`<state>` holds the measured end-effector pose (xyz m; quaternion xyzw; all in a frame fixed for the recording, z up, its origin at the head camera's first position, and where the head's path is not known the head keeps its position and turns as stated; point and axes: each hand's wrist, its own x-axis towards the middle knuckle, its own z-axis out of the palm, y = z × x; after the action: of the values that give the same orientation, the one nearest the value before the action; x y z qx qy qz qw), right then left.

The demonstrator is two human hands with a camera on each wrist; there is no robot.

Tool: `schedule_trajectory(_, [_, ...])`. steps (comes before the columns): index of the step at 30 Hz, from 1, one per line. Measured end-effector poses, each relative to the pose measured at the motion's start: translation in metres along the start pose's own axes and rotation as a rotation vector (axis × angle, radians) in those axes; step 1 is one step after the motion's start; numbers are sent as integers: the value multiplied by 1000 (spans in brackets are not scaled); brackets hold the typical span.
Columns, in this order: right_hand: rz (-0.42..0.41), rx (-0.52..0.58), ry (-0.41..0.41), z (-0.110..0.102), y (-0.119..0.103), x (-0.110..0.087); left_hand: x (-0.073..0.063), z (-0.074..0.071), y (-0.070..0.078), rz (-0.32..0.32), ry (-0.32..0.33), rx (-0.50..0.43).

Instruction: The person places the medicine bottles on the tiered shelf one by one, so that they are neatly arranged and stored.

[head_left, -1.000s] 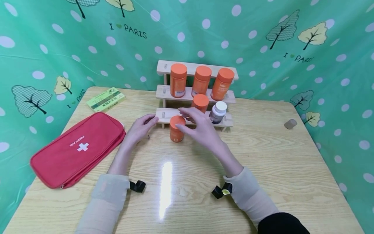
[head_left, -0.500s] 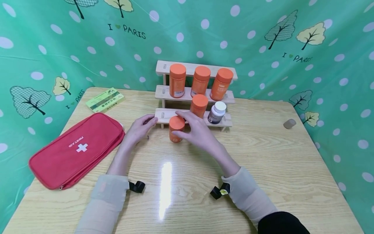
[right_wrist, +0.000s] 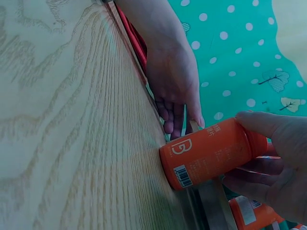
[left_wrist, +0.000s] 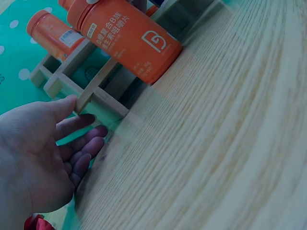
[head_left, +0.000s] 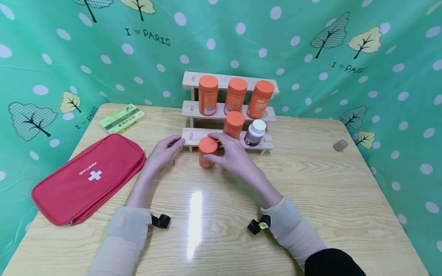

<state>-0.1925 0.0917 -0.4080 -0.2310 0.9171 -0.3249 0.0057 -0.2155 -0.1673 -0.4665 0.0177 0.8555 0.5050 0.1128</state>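
My right hand (head_left: 233, 153) grips an orange bottle (head_left: 206, 155) near its top, thumb on the near side and fingers behind. Upright on the table in front of a three-tier wooden rack (head_left: 193, 134), the bottle shows a white B logo in both wrist views. At the left end of the rack's lowest shelf, my left hand (left_wrist: 43, 153) holds the board's end between thumb and index finger, its other fingers loosely curled. Also on that lowest shelf are another orange bottle (head_left: 233, 124) and a white-capped bottle (head_left: 254, 133). Three orange bottles (head_left: 236, 96) line the middle shelf.
A red first-aid pouch (head_left: 89, 178) lies left of my left arm, with a green and yellow box (head_left: 122, 118) behind it. Toward the right edge of the table lies a small grey-brown cylinder (head_left: 340, 145). A green patterned cloth (head_left: 221, 34) hangs behind and beside the table.
My right hand has moved slightly left and down, and its fingers have come in around the orange bottle near its top. The left hand has stayed at the shelf's end.
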Motion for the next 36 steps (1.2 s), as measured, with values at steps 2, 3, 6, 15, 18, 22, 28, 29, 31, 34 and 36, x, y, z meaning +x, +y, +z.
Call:
schedule_trajectory(2, [-1, 4, -3, 0, 0, 0, -1, 0, 0, -4, -1, -4])
schedule_trajectory(3, [0, 5, -4, 0, 0, 0, -1, 0, 0, -4, -2, -6])
schedule_trajectory(6, [10, 4, 0, -2, 0, -1, 0, 1, 0, 1, -2, -8])
schedule_trajectory(15, [-34, -13, 34, -15, -11, -2, 0, 2, 0, 3, 3, -6])
schedule_trajectory(18, [-59, -25, 47, -24, -19, -1, -2, 1, 0, -2, 1, -14])
schedule_trajectory(22, [-118, -52, 86, -37, -28, 2, -2, 0, 0, -1, -1, -14])
schedule_trajectory(28, [-180, -81, 124, -52, -35, 11, -2, 0, 1, 6, 3, -19])
schedule_trajectory(29, [-186, -91, 133, -54, -36, 12, -2, 0, 1, 5, 2, -21])
schedule_trajectory(31, [-193, -115, 151, -57, -38, 15, -2, 0, 2, 4, 0, -22])
schedule_trajectory(34, [-207, -142, 171, -62, -41, 20, -2, 0, 2, 5, 0, -25])
schedule_trajectory(36, [-202, -152, 171, -64, -42, 23, -2, 0, 2, 7, 1, -28])
